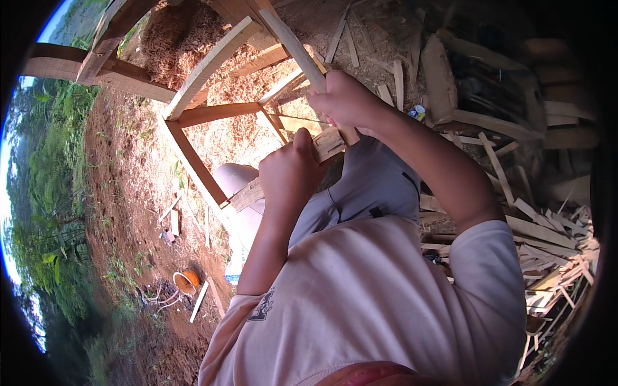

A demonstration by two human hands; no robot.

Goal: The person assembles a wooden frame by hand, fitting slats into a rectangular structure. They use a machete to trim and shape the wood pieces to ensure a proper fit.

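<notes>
An open wooden frame (196, 164) of sawn bars stands in front of me, over my lap. My left hand (293, 168) is closed on its near rail (248, 193), with the thumb lying along the top. Just to the right and farther up, my right hand (344, 101) wraps around a long wooden bar (293, 45) that slants from the far side down to the rail's right end. The bar's lower end meets that rail close to my left thumb. A thin dark line runs across the frame's opening between the hands; I cannot tell what it is.
Wood shavings (170, 38) lie beyond the frame. An orange container (187, 282) rests on the reddish soil at left, near loose sticks. Several offcuts (547, 238) are heaped at right. Behind them stands a box-like wooden frame (489, 122) in shade. Heavy beams (116, 77) cross the upper left.
</notes>
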